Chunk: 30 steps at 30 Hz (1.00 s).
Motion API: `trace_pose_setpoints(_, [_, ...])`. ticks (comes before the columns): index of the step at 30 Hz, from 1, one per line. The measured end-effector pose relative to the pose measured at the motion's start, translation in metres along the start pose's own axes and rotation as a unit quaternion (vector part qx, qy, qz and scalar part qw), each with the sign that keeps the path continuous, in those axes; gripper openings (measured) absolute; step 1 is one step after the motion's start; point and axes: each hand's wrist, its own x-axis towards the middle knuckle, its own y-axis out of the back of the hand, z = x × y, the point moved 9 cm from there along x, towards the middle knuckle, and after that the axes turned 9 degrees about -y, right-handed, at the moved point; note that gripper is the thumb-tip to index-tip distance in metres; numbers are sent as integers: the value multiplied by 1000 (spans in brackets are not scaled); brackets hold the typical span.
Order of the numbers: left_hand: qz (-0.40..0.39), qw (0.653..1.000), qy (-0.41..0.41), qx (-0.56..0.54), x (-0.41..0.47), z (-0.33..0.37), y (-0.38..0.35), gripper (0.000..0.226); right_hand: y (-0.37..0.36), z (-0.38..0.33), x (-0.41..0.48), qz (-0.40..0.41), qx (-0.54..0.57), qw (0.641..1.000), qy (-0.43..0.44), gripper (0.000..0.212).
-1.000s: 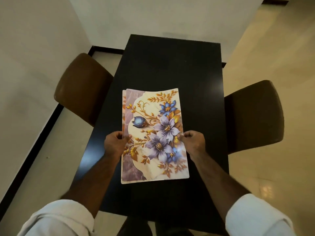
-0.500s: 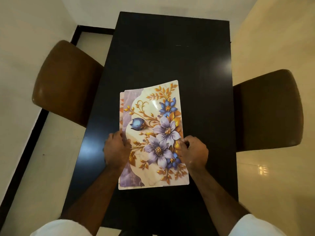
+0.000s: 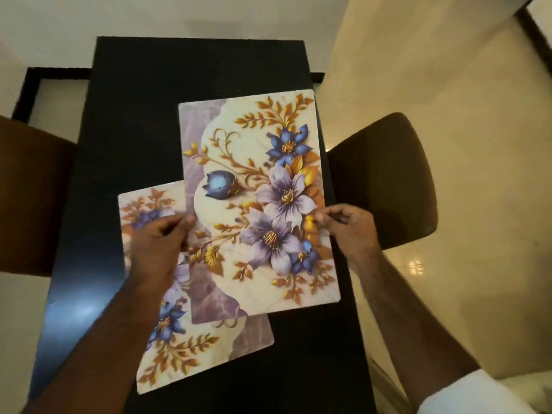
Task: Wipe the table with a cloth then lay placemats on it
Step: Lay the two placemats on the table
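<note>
A brown padded chair with a rounded back (image 3: pixel 385 180) stood just right of the right hand (image 3: pixel 349 231). Another brown chair (image 3: pixel 33 198) sat well left of the left hand (image 3: pixel 158 246). Glossy cream floor tiles (image 3: pixel 478 204) spread beyond the right hand. A white wall (image 3: pixel 209 16) with black skirting (image 3: pixel 56 71) lay far ahead of both.

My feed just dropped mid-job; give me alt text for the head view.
Two floral placemats overlap on a black table: the right hand pinches the right edge of the upper placemat, which partly covers the lower placemat under the left hand. A brown chair stands on each side.
</note>
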Motion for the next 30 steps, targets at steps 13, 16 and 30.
trace_pose_setpoints(13, [5,956,-112,270,91,6,-128,33,38,13,156,100,-179,978,-33,13])
trace_pose_setpoints(16, [11,942,-126,310,95,7,-129,33,37,14,156,103,-174,979,-30,14])
trace_pose_setpoints(30, [19,939,-139,314,79,16,-128,33,41,24,149,114,-170,978,-43,17])
